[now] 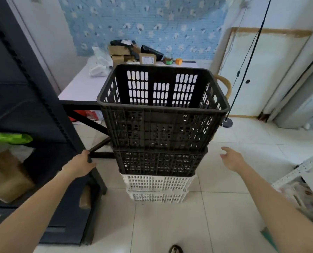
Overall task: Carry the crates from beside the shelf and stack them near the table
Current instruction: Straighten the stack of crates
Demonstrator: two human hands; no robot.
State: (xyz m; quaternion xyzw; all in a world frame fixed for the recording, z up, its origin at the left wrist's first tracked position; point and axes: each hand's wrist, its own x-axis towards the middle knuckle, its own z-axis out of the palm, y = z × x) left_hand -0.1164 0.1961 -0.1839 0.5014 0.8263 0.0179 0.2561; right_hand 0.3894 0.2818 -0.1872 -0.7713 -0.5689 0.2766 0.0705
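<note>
Crates of slotted plastic stand in one stack (159,136) on the tiled floor, between the two bare hands and in front of them.

Two black crates sit on top of two white ones; the top black crate (162,106) is upright and empty, with its long axis running left to right, and its far rim stands against the near edge of the white counter (79,86). The dark metal shelf (33,106) rises just to the left of the stack. The left hand (81,164) is closed around a dark bar at the foot of the shelf, beside the second black crate (158,161) but not touching it. The right hand (231,158) is open, its fingers loosely spread, holding nothing, near the right side of the same crate and apart from it. Both hands seem about equally near; the free right hand looks readier to take the stack.
</note>
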